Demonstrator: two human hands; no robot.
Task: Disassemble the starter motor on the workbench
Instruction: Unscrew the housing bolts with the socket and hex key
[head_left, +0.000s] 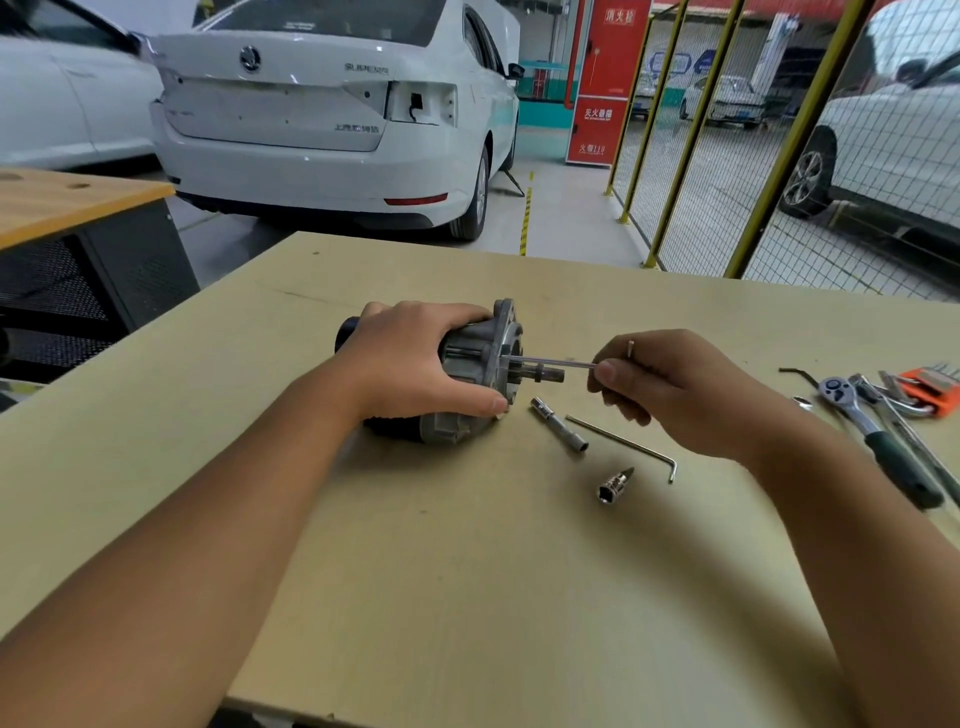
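Left hand (415, 358) clamps the starter motor (467, 369) on the bench (467, 571); right hand (670, 395) pinches a hex key (550, 362) at the flange. Imo early days, housing's not split yet, bolts to go.

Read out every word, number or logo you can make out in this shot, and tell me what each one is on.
"SUPERB": boot lid of the white saloon car, right of a round badge whose detail is too blurred to read.
Chinese script lower on that boot lid: too blurred to read.
"119", after Chinese characters: foot of the red fire cabinet.
Other Chinese signs on that cabinet: too small to read reliably.
Grey metal starter motor, tools, tan workbench: no text visible.
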